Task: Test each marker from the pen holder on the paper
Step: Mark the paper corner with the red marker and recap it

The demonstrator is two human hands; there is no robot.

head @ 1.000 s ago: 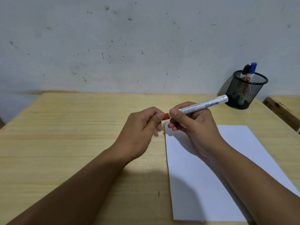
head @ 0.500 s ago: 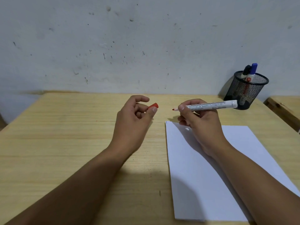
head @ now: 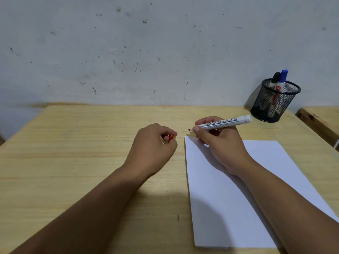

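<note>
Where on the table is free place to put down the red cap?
The widest bare patch of the table lies left of the left hand, up to the wall. A narrower strip runs between that hand and the paper. The far right corner is crowded by the pen holder and the right hand.

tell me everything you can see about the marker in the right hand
The marker is a slim white barrel with dark printed lettering along its side and a flat white back end. It is uncapped: a small red tip shows at its left end, above the table just past the paper's far left corner. It lies nearly level, back end slightly raised toward the pen holder. The right hand grips it near the tip.
</note>
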